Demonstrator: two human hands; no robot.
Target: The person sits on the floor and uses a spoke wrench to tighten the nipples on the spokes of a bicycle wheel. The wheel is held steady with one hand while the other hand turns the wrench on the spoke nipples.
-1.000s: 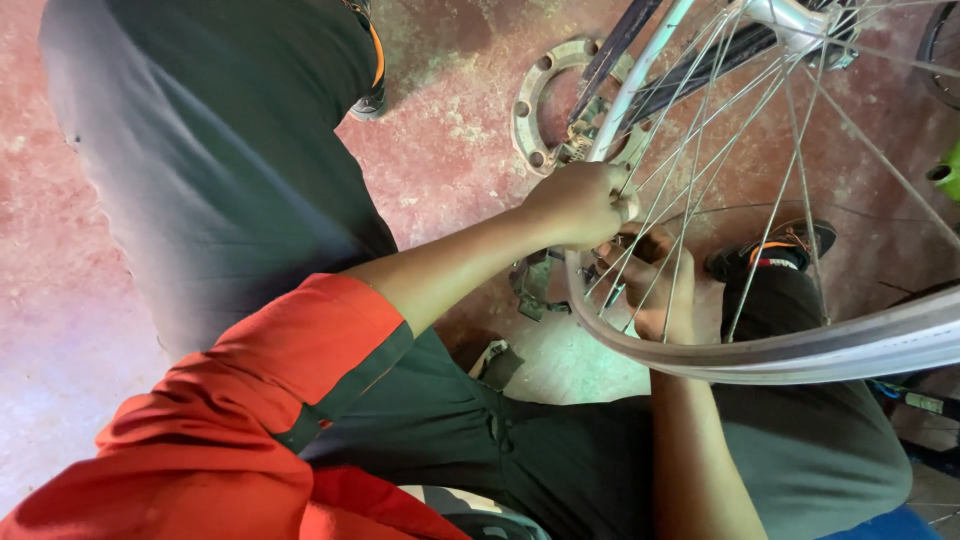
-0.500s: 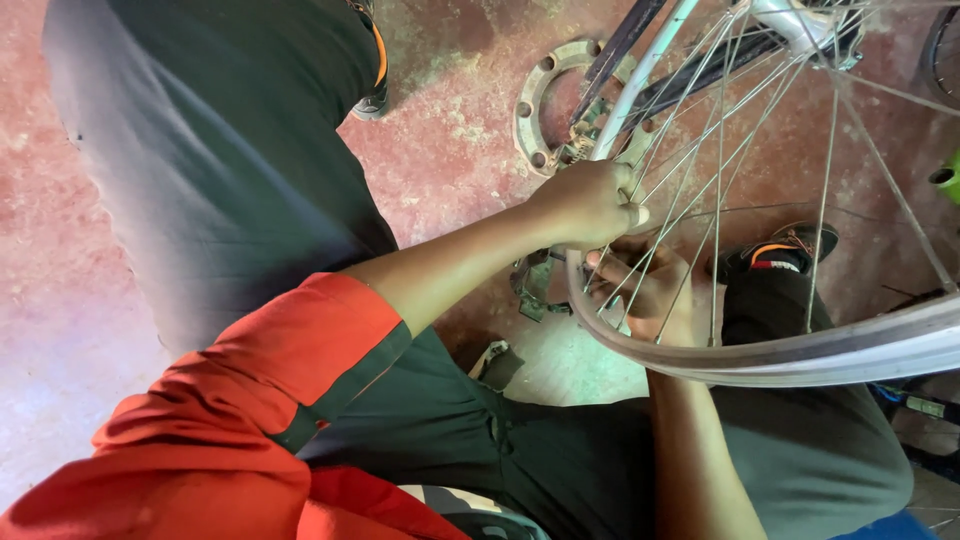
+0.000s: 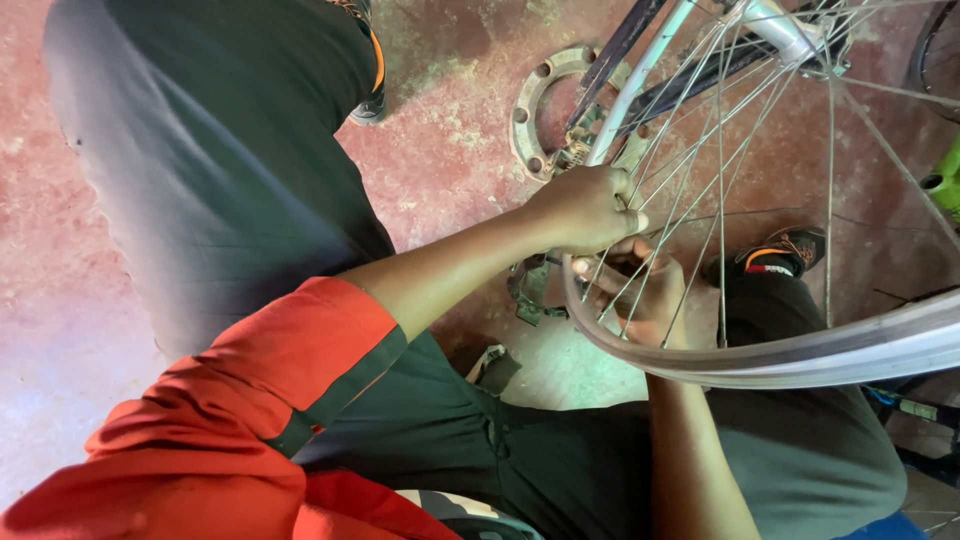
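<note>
Down on the stained red floor (image 3: 450, 150), the far left shows 1 dark trouser leg (image 3: 210, 170) reaching up to a shoe with an orange stripe (image 3: 372, 95). Next comes the orange sleeve (image 3: 250, 400), and out of it a bare forearm runs toward the left hand (image 3: 585, 208), whose fingers are curled tight around the spokes (image 3: 690, 130) close to where they meet the silver rim (image 3: 780, 355). Just above that hand, a flat metal ring with bolt holes (image 3: 525, 120) lies on the floor beside a dark frame tube (image 3: 615, 60). Right below the left hand, the right hand (image 3: 645, 290) sits inside the wheel behind the spokes, fingers bent around something small; what it is I cannot tell. The bicycle wheel stands tilted across the person's lap, its rim sweeping over the right knee (image 3: 800, 440). Further right, another shoe (image 3: 775, 252) rests on the floor behind the spokes, and a green object (image 3: 945, 180) shows at the edge.
</note>
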